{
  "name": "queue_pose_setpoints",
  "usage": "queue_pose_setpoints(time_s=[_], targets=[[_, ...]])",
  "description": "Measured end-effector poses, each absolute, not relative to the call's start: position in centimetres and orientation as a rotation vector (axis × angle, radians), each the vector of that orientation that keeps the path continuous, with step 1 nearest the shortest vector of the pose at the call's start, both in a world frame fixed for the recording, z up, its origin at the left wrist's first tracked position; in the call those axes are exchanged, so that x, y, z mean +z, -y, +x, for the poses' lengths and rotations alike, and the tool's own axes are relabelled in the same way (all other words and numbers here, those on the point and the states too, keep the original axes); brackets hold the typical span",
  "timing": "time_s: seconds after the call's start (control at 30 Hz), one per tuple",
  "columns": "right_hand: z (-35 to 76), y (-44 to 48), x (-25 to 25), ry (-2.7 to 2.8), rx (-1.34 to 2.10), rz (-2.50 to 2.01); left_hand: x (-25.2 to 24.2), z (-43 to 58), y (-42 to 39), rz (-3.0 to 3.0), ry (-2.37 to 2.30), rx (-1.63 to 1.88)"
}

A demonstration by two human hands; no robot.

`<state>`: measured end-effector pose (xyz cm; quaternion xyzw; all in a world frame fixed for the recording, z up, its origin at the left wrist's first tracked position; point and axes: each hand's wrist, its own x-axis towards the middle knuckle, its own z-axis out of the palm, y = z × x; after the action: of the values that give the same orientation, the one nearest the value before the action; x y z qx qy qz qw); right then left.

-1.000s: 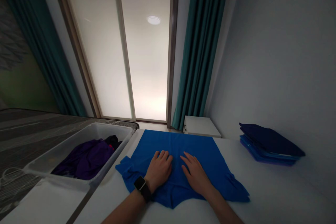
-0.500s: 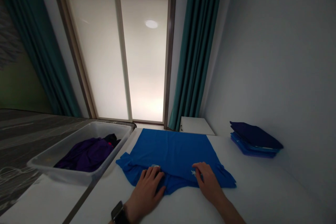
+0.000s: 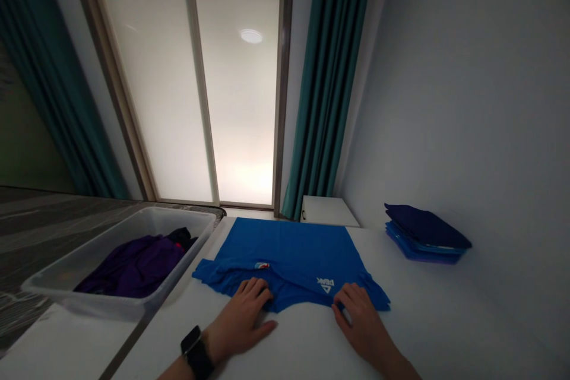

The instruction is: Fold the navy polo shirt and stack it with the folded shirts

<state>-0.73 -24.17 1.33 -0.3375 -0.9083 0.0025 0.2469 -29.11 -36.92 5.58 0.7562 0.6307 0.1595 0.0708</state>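
Observation:
A blue T-shirt (image 3: 294,246) lies on the white table (image 3: 307,344), its collar and sleeves toward me, with folds across the upper part. A white logo shows at its right and a small round badge at its left. My left hand (image 3: 243,317), with a black watch on the wrist, rests at the shirt's near edge, thumb spread and fingers apart from it. At the near edge further right, my right hand (image 3: 358,317) has its thumb and forefinger closed on the shirt by the logo.
At the left a clear plastic bin (image 3: 146,303) holds purple and dark clothes (image 3: 138,264). A stack of folded blue and navy clothes (image 3: 427,231) stands at the right by the wall. Behind the table is a white cabinet (image 3: 329,211).
Both hands have moved toward the shirt's near edge, uncovering the badge and the logo. The near part of the shirt looks smoother. The view has shifted slightly.

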Motion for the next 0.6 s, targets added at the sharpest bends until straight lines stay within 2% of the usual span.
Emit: queue_pose_setpoints(time_s=[0.27, 0.6], targets=[[1.8, 24.3, -0.6, 2.434, 0.032, -0.982, 4.4, -29.4, 37.6, 2.302, -1.931, 0.56], [0.1, 25.0, 0.1, 2.396, -0.071, -0.907, 3.8, -29.2, 38.1, 2.238, -1.968, 0.628]])
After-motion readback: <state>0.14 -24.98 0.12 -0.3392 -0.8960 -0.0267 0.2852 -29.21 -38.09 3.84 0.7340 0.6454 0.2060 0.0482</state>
